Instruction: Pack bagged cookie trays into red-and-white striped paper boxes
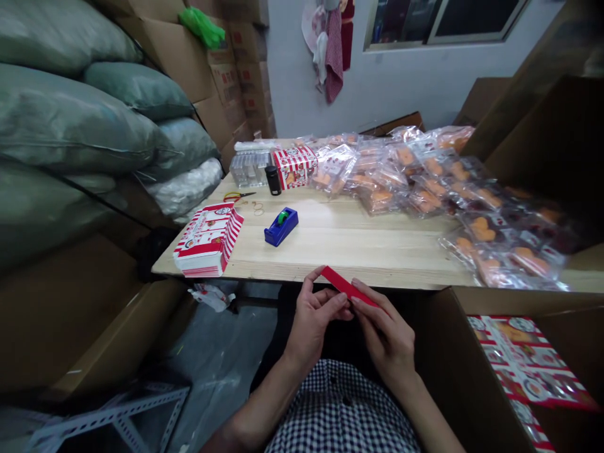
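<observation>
Black-and-white checked garment; near the bench, one red strip, held in fingertip grip by left hand and right hand, best steadied at both ends, pressed lightly to avoid creasing.

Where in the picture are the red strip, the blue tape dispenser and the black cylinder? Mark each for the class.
Red strip (343, 285), head view: middle of its exposed face.
Blue tape dispenser (282, 230), head view: side of its body.
Black cylinder (273, 181), head view: middle of its side.
</observation>
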Tool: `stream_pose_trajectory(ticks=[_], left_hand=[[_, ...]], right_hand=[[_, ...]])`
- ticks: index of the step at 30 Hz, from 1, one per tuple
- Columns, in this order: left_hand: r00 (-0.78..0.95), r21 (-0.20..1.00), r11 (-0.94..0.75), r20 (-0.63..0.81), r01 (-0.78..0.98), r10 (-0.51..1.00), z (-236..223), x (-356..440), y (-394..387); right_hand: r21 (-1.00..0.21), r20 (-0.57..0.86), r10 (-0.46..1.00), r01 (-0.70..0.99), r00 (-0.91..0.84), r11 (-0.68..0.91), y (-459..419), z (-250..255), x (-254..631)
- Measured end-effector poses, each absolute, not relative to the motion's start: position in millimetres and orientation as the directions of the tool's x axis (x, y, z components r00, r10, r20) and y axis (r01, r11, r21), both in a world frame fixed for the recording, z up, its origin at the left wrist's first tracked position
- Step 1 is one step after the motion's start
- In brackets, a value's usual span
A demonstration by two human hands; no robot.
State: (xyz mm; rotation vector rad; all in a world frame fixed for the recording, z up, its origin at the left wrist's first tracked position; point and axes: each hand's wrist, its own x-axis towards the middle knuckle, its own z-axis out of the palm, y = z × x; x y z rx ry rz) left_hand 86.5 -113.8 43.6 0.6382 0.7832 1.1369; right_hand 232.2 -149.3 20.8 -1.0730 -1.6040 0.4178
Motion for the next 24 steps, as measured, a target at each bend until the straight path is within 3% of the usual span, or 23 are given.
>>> stream_pose_trajectory(ticks=[5,8,10,12,14,16,18,20,22,24], left_hand=[[0.229,0.858,0.329,-0.255,-0.395,0.940,31.6,84.8,-106.3],[0.105,0.946,0.188,-0.166,-0.265,0.981,19.3,80.6,-100.2],[-0.048,0.995,0.019,-0.023,-0.094,0.999,13.1,75.3,-97.4],[-0.166,0.969,-0.200,0.223,0.143,0.961,11.8,68.0,-95.1],[-0.093,0.826,-0.456,0.509,0.330,0.856,15.9,59.8,-91.8],[0.134,0.658,-0.658,0.663,0.365,0.737,22.6,52.9,-86.3],[0.312,0.599,-0.745,0.677,0.294,0.667,27.7,49.2,-79.4],[0.369,0.653,-0.728,0.636,0.211,0.678,28.0,48.8,-73.1],[0.360,0.773,-0.616,0.536,0.155,0.763,22.8,50.3,-68.8],[0.309,0.910,-0.399,0.350,0.111,0.884,12.9,50.9,-65.4]], right_hand=[[-0.792,0.533,0.844,0.383,0.053,0.476,-149.4,26.2,229.6],[-0.836,0.491,0.868,0.318,0.069,0.447,-147.9,31.5,228.2],[-0.875,0.440,0.895,0.260,0.076,0.408,-146.5,34.4,228.9],[-0.932,0.339,0.937,0.163,0.080,0.323,-144.4,35.7,232.2],[-0.978,0.207,0.977,0.040,0.055,0.205,-140.9,35.4,238.1],[-0.992,0.116,0.993,-0.046,0.006,0.116,-135.7,34.6,244.7],[-0.994,0.079,0.996,-0.079,-0.031,0.077,-128.9,33.7,249.9],[-0.992,0.068,0.997,-0.104,-0.031,0.064,-121.5,32.4,252.3],[-0.989,0.051,0.999,-0.142,-0.010,0.049,-113.7,29.8,251.9],[-0.979,0.026,0.999,-0.199,0.039,0.034,-104.7,25.2,249.7]])
